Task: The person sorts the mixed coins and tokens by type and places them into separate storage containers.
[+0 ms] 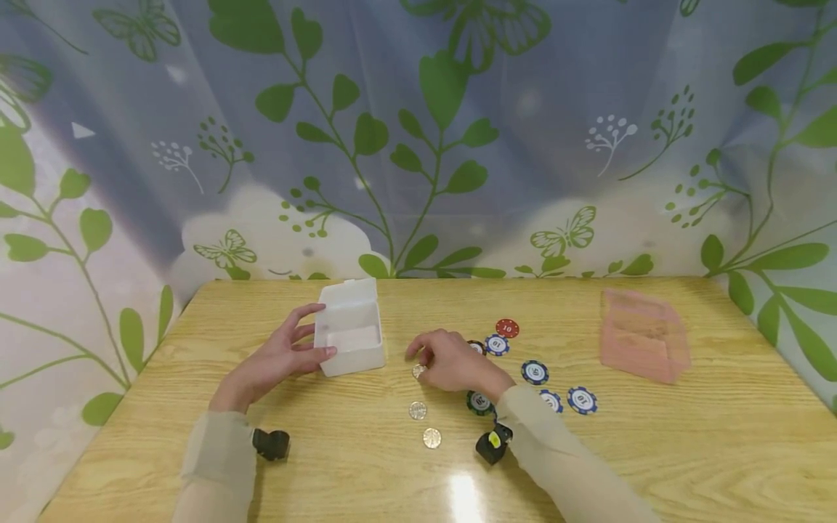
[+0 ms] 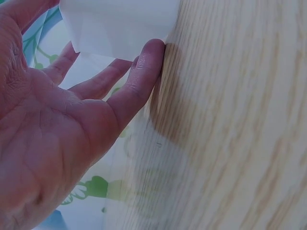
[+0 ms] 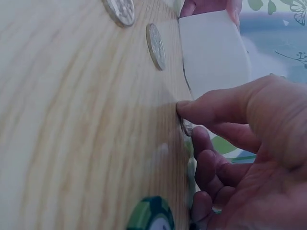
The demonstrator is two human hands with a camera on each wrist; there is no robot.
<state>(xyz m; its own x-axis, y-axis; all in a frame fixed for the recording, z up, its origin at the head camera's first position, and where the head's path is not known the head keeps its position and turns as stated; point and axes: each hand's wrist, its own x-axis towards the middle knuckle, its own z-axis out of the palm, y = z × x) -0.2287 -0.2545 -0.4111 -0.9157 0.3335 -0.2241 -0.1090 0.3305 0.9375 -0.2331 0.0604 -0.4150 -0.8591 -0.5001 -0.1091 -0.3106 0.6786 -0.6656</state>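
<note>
My left hand (image 1: 281, 356) grips the left side of a small white plastic box (image 1: 353, 362), thumb at its front and fingers along its left side. The box's lid (image 1: 349, 292) stands raised at the back, and the inside looks empty. To the right of the box, my right hand (image 1: 454, 361) has its thumb and curled fingers at a gold-coloured coin (image 3: 186, 126), low at the tabletop. Part of that coin is hidden by the fingers. Two more coins lie nearer the front, one (image 1: 418, 410) behind the other (image 1: 431, 438).
Several poker chips lie around and beyond the right hand, among them a red chip (image 1: 507, 328), a dark blue one (image 1: 535, 372) and a green one (image 1: 480, 402) partly under the wrist. A pink translucent open container (image 1: 637, 356) stands at the right. A patterned curtain (image 1: 418, 181) hangs behind the wooden table (image 1: 353, 465).
</note>
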